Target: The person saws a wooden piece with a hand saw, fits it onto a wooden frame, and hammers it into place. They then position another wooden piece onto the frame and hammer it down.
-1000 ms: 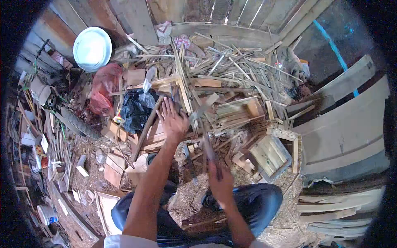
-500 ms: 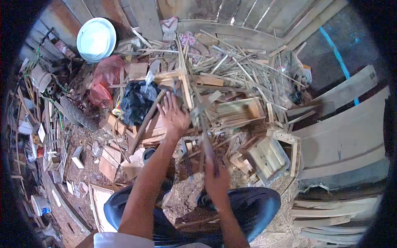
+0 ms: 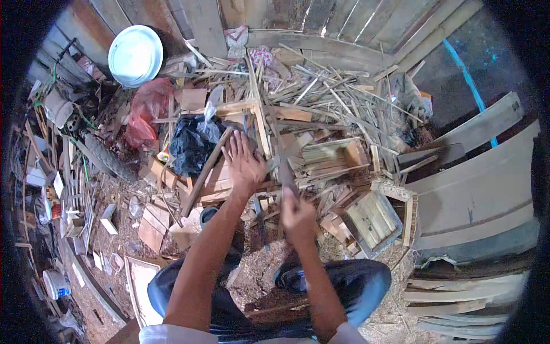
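Observation:
My left hand (image 3: 246,163) lies flat with its fingers spread on light wooden boards (image 3: 216,182), just right of a dark narrow strip of wood (image 3: 205,172). To its right, my right hand (image 3: 298,217) is wrapped round the near end of a long dark tool (image 3: 283,163), which points away from me and looks like a saw or long blade. Its far part is thin and blurred beside an upright wooden piece (image 3: 259,129). A black plastic bag (image 3: 195,144) sits left of my left hand.
Thin wood strips (image 3: 344,97) are heaped beyond my hands. A wooden crate (image 3: 372,223) lies at the right, near stacked planks (image 3: 470,212). A white basin (image 3: 135,55) and a red bag (image 3: 148,112) are at the back left. Wood scraps cover the ground.
My right hand has moved forward, away from my body, with the long tool. My left hand stays on the boards, shifted only slightly in view.

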Demonstrator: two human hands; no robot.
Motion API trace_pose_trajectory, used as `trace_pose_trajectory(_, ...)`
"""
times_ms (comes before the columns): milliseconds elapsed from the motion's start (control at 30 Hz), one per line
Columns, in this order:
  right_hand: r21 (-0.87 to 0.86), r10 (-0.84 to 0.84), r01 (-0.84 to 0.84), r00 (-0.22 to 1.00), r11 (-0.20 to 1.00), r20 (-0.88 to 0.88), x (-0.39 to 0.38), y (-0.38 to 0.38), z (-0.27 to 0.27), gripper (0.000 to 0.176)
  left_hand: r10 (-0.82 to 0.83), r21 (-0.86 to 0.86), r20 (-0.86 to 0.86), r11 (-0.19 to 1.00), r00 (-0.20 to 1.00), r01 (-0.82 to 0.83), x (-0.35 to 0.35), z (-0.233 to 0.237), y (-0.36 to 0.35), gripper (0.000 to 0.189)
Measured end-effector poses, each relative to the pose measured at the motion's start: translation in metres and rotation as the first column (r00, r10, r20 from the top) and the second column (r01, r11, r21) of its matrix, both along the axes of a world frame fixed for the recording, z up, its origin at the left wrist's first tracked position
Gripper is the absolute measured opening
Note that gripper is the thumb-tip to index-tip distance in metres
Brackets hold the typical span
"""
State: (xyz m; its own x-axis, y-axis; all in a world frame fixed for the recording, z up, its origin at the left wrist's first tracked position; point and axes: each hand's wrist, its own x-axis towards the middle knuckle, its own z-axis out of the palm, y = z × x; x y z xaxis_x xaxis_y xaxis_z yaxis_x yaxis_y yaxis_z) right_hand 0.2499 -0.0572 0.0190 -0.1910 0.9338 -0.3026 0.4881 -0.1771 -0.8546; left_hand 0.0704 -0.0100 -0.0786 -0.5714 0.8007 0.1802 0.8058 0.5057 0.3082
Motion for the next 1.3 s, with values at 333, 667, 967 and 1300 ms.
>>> trace_pose_trajectory(333,-0.100,0.153,-0.136,0.969,0.986,0.193,-0.010,-0.003,0.021,0.042,0.003,0.020,-0.035,1.000,0.999,-0.003,-0.001,0.006,0.005,0.061)
trace_pose_trajectory(667,-0.147,0.124,-0.099,0.976,0.984,0.177,-0.013,0.016,0.021,0.045,0.014,-0.025,0.023,1.000,1.000,-0.014,0.000,0.010,0.004,0.064)
trace_pose_trajectory(967,0.079,0.065,-0.069,0.997,0.994,0.047,-0.030,0.011,-0.002,0.037,0.058,-0.104,0.091,0.993,0.994,-0.048,0.001,0.014,0.004,0.063)
trace_pose_trajectory(1300,0.144,-0.022,0.005,0.993,0.990,0.115,-0.013,-0.006,-0.016,0.037,0.013,-0.005,-0.029,1.000,0.999,-0.014,0.005,0.008,0.000,0.059)
